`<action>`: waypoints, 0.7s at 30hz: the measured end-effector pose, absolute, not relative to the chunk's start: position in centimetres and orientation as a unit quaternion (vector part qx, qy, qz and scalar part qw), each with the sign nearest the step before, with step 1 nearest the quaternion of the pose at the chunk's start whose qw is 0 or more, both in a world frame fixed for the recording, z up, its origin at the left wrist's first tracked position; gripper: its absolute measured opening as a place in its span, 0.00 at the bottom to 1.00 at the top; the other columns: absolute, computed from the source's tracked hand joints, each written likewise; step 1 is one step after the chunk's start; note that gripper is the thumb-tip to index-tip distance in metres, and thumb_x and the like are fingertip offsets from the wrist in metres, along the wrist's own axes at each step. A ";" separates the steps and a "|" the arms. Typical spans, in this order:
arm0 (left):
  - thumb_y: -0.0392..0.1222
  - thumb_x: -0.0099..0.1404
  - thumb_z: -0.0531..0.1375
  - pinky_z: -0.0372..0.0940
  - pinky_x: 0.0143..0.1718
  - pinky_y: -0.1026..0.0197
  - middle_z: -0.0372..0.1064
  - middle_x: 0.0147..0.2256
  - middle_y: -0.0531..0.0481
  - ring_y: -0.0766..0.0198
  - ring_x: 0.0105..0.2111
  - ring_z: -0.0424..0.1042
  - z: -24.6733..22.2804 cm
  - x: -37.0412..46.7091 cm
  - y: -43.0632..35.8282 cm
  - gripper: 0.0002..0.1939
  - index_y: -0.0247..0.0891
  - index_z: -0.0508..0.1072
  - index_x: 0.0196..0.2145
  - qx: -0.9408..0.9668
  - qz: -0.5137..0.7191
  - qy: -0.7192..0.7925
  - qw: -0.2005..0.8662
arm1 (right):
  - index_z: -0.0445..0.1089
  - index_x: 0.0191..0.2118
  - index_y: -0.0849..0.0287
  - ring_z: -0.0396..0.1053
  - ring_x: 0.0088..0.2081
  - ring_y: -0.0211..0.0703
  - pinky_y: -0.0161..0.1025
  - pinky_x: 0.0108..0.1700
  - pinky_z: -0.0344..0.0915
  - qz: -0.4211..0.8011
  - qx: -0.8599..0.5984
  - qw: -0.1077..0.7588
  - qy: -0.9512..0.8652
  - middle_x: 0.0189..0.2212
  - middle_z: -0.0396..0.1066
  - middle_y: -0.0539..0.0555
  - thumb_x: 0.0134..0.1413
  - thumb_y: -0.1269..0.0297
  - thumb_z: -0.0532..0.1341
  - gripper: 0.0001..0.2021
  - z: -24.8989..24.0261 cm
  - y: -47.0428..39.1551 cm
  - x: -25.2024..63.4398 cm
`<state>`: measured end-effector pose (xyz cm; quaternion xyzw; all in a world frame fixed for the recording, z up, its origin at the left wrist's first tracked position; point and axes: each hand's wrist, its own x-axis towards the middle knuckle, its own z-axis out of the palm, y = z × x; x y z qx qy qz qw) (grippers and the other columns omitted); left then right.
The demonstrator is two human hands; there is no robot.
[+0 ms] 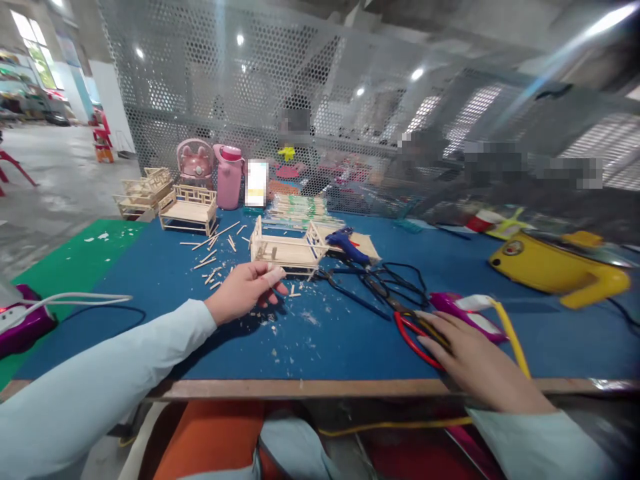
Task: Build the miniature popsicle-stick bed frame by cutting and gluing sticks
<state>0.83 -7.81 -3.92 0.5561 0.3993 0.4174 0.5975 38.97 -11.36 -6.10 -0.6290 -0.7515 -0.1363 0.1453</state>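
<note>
My left hand [250, 288] is just in front of a small wooden bench frame [287, 252], fingers curled together at the tips; whether something small is pinched there is too small to tell. On the right, my right hand [463, 350] lies over the handles of red-handled scissors [415, 340], its fingers around the black and yellow handle. The scissor blades point away to the upper left, near a black cable [407, 273]. Behind them a blue glue gun [350, 245] lies by the bench frame. Short wooden sticks [207, 259] are scattered left of the frame.
Finished small benches [189, 210], a pink bottle [229, 180] and a lit phone [257, 183] stand at the back left. Bundled sticks [300, 208] lie by the mesh screen. At right are a purple power strip [467, 313] and a yellow tool [550, 267]; another purple strip [30, 327] is far left.
</note>
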 end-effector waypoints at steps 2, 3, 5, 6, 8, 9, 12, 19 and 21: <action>0.46 0.60 0.58 0.57 0.19 0.71 0.70 0.26 0.52 0.75 0.19 0.63 -4.0 0.8 -7.8 0.12 0.33 0.67 0.27 0.565 0.417 0.402 0.588 | 0.70 0.43 0.62 0.68 0.48 0.61 0.57 0.48 0.65 -0.173 -0.614 0.132 -0.758 0.45 0.70 0.66 0.48 0.62 0.53 0.18 -6.2 -11.2 37.8; 0.46 0.60 0.58 0.57 0.19 0.71 0.70 0.25 0.52 0.75 0.19 0.63 -4.0 0.7 -7.8 0.12 0.33 0.67 0.27 0.568 0.416 0.403 0.585 | 0.69 0.45 0.62 0.67 0.49 0.60 0.56 0.49 0.64 -0.183 -0.605 0.134 -0.763 0.46 0.69 0.67 0.49 0.63 0.52 0.18 -6.1 -11.0 36.8; 0.47 0.59 0.58 0.57 0.19 0.71 0.70 0.25 0.52 0.76 0.18 0.62 -4.1 0.7 -7.7 0.13 0.33 0.67 0.27 0.573 0.414 0.402 0.581 | 0.68 0.47 0.62 0.68 0.48 0.55 0.51 0.50 0.65 -0.169 -0.586 0.131 -0.781 0.47 0.69 0.65 0.53 0.64 0.51 0.18 -5.9 -10.3 34.2; 0.47 0.59 0.58 0.57 0.19 0.71 0.69 0.25 0.52 0.76 0.18 0.62 -4.1 0.7 -7.7 0.13 0.33 0.67 0.26 0.576 0.413 0.400 0.581 | 0.68 0.48 0.62 0.69 0.46 0.53 0.48 0.48 0.66 -0.149 -0.581 0.117 -0.792 0.45 0.70 0.64 0.55 0.63 0.50 0.18 -5.8 -9.8 32.9; 0.48 0.59 0.58 0.57 0.19 0.71 0.69 0.26 0.52 0.76 0.18 0.62 -4.1 0.7 -7.7 0.14 0.34 0.66 0.26 0.580 0.411 0.396 0.581 | 0.68 0.47 0.62 0.71 0.42 0.51 0.45 0.44 0.68 -0.127 -0.592 0.078 -0.792 0.40 0.72 0.62 0.57 0.62 0.48 0.18 -5.8 -8.7 30.6; 0.48 0.59 0.58 0.57 0.19 0.71 0.69 0.26 0.52 0.76 0.18 0.62 -4.1 0.7 -7.7 0.14 0.34 0.66 0.26 0.581 0.410 0.396 0.582 | 0.68 0.46 0.62 0.71 0.41 0.51 0.44 0.42 0.68 -0.122 -0.601 0.060 -0.787 0.38 0.72 0.61 0.58 0.62 0.48 0.17 -5.9 -8.1 29.7; 0.50 0.59 0.58 0.56 0.19 0.71 0.69 0.25 0.52 0.76 0.18 0.61 -4.1 0.8 -7.6 0.15 0.34 0.65 0.26 0.584 0.406 0.397 0.580 | 0.69 0.40 0.62 0.72 0.37 0.50 0.42 0.38 0.66 -0.116 -0.633 0.049 -0.764 0.35 0.71 0.61 0.58 0.65 0.47 0.15 -6.0 -6.4 28.4; 0.53 0.62 0.54 0.58 0.22 0.69 0.68 0.26 0.51 0.72 0.21 0.63 -4.5 0.8 -7.7 0.17 0.36 0.65 0.27 0.652 0.381 0.378 0.535 | 0.65 0.34 0.56 0.70 0.32 0.48 0.44 0.36 0.65 -0.063 -0.684 0.368 -0.626 0.29 0.71 0.57 0.55 0.58 0.49 0.11 -4.4 -6.9 28.9; 0.50 0.63 0.53 0.63 0.32 0.65 0.69 0.31 0.48 0.67 0.30 0.67 -4.6 0.9 -8.2 0.15 0.36 0.67 0.28 0.710 0.383 0.351 0.475 | 0.63 0.31 0.55 0.67 0.28 0.46 0.43 0.32 0.64 -0.036 -0.668 0.474 -0.572 0.24 0.68 0.54 0.53 0.53 0.52 0.11 -3.5 -8.2 28.4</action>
